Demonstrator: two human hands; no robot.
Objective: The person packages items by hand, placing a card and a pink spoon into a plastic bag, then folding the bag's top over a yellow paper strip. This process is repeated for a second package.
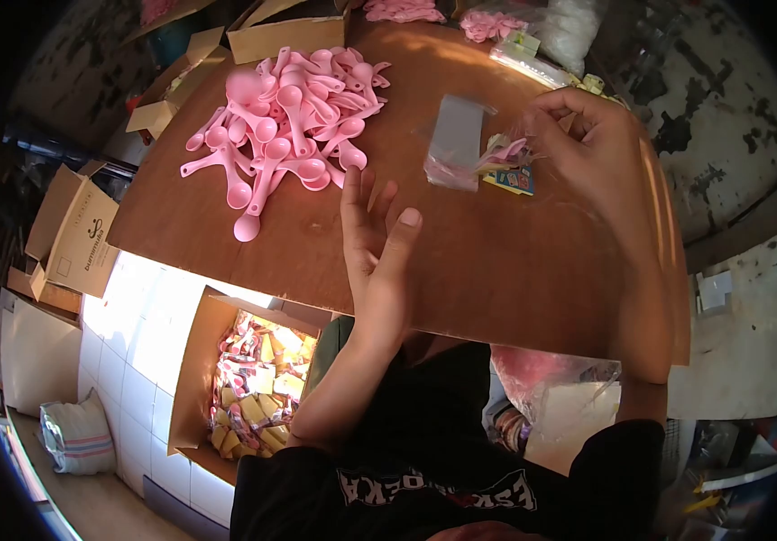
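Spreading its fingers apart, your empty left hand point(377, 248) hovers just beside the pink spoons point(290, 97); your right hand point(591, 140) bends thumb and forefinger close together near the clear bags point(456, 131), though blur makes it impossible to tell whether they grip anything. Clean handling here calls for a light fingertip pinch on one handle, kept clear of its tangled neighbors. Glossy and round-bowled, the spoons lie heaped on the left of the brown table point(514, 279), beside an open cardboard box point(287, 38).
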